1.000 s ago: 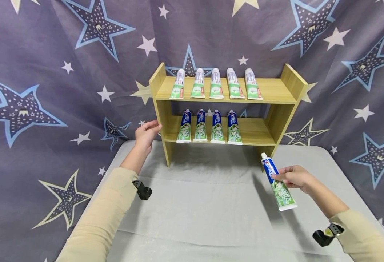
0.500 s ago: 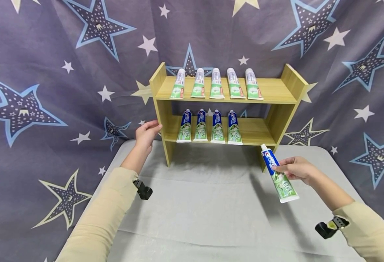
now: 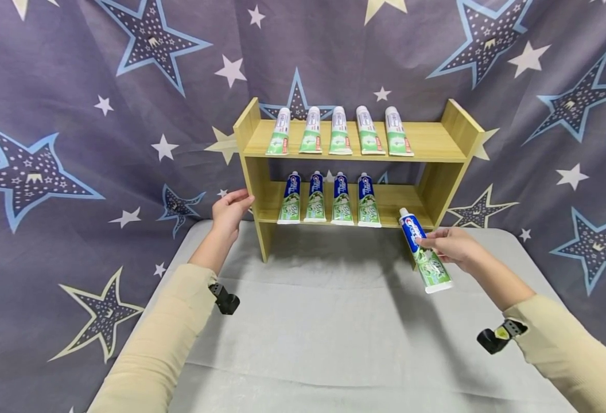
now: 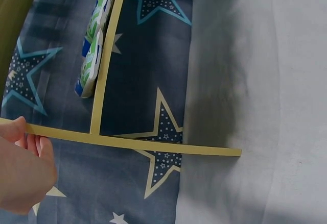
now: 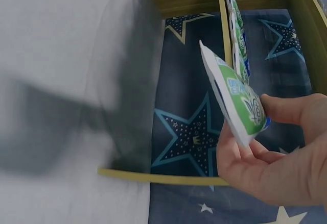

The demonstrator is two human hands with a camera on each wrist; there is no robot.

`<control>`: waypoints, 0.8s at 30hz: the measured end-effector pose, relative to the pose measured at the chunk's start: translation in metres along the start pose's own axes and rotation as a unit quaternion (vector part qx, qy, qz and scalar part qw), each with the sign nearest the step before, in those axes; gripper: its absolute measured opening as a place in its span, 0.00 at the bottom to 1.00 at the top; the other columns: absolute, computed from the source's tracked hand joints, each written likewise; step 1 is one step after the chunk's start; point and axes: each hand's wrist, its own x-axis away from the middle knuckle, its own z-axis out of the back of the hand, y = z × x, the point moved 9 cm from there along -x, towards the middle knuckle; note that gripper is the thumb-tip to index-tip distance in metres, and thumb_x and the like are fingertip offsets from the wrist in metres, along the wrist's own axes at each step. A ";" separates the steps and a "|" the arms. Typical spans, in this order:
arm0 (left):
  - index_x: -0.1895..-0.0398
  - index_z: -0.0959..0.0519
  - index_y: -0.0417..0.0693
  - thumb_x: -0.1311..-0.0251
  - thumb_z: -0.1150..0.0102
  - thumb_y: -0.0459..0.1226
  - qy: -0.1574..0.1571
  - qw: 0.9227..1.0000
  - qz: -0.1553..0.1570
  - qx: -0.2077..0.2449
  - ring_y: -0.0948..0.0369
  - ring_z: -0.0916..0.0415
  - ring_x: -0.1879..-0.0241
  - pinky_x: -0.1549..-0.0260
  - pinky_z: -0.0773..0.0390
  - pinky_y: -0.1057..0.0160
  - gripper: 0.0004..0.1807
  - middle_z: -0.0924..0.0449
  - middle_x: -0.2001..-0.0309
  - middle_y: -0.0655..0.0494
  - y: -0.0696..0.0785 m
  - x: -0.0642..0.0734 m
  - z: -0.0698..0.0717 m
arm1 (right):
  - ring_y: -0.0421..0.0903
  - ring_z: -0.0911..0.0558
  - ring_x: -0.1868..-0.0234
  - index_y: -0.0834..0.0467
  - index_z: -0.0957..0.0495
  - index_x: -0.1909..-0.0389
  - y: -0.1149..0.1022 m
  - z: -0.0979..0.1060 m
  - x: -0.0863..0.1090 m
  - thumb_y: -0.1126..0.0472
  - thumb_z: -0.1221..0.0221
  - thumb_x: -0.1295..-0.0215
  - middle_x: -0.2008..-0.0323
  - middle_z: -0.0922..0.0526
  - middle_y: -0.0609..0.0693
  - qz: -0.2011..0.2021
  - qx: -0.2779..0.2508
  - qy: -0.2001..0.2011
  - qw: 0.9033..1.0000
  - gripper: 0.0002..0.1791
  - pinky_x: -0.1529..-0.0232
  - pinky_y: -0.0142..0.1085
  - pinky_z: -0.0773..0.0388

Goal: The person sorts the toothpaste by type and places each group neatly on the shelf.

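Observation:
My right hand [image 3: 455,248] holds a blue, white and green tube of toothpaste [image 3: 427,261] between thumb and fingers, cap end pointing up toward the shelf. In the head view the tube's cap overlaps the right end of the lower board. From the right wrist, the flat crimped end of the tube faces the camera, with the thumb [image 5: 281,109] on its printed face. My left hand [image 3: 229,213] grips the left side panel of the wooden shelf [image 3: 251,172], thumb and fingers at its front edge [image 4: 56,132].
Several white-and-green toothpaste tubes [image 3: 340,135] lie in a row on the top board. Several blue-and-green tubes [image 3: 341,201] line the lower board, left and middle. The shelf stands on a grey cloth-covered table [image 3: 308,321], before a star-patterned curtain [image 3: 179,115].
My right hand has carried the toothpaste tube upward and slightly left, up to the lower board's right end. The left hand has stayed at the side panel.

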 end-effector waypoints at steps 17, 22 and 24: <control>0.44 0.25 0.35 0.42 0.41 0.25 0.008 1.000 0.008 0.011 0.74 0.24 0.72 0.37 0.25 0.63 0.20 0.24 0.74 0.67 0.001 0.001 0.001 | 0.42 0.27 0.66 0.70 0.38 0.34 -0.043 0.000 -0.035 0.52 0.47 0.30 0.51 0.27 0.59 -0.010 0.010 0.105 0.994 0.32 0.61 0.32 0.25; 0.43 0.27 0.33 0.41 0.41 0.26 0.004 1.000 0.005 0.008 0.74 0.23 0.71 0.36 0.26 0.61 0.22 0.24 0.73 0.67 0.001 0.001 -0.001 | 0.51 0.25 0.51 0.68 0.32 0.39 -0.052 0.010 -0.046 0.49 0.43 0.34 0.41 0.29 0.65 -0.016 0.039 0.173 0.984 0.32 0.52 0.39 0.21; 0.42 0.27 0.32 0.41 0.41 0.26 0.002 1.000 0.003 0.006 0.73 0.23 0.70 0.35 0.27 0.59 0.23 0.24 0.73 0.67 0.001 0.001 -0.001 | 0.50 0.25 0.53 0.66 0.30 0.42 -0.054 0.013 -0.051 0.47 0.41 0.36 0.46 0.27 0.61 -0.024 0.048 0.196 0.979 0.31 0.56 0.38 0.21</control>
